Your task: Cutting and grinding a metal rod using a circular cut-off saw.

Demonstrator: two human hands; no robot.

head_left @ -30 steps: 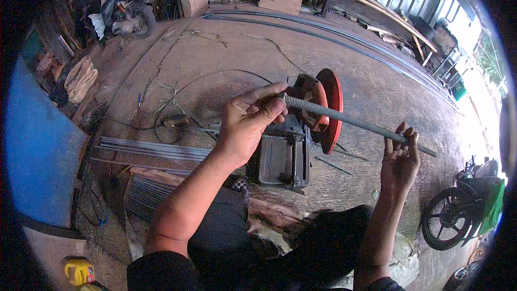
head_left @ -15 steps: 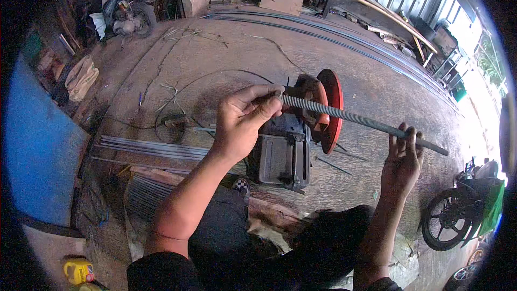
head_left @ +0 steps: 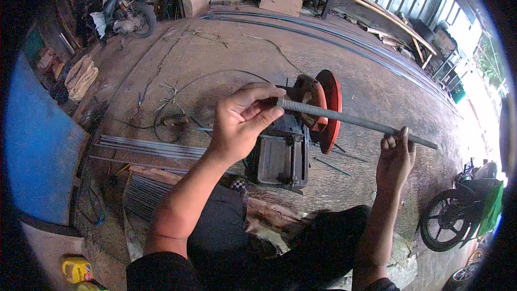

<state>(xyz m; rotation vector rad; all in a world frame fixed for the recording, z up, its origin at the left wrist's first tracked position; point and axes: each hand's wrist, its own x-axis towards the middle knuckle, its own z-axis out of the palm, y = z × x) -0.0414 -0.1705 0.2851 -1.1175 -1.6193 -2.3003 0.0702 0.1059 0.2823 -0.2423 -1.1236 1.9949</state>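
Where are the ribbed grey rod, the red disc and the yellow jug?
Ribbed grey rod (head_left: 351, 119): head view, about mid-length.
Red disc (head_left: 334, 90): head view, its upper part, above where the rod crosses it.
Yellow jug (head_left: 75, 270): head view, middle of its body.

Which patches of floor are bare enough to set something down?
Beyond the held ribbed rod, floor looks bare between the red disc and the long bars. A narrower strip shows between the right hand and the nearer motorcycle's wheel. It is crowded left of the black machine base: grey rods and a cable.
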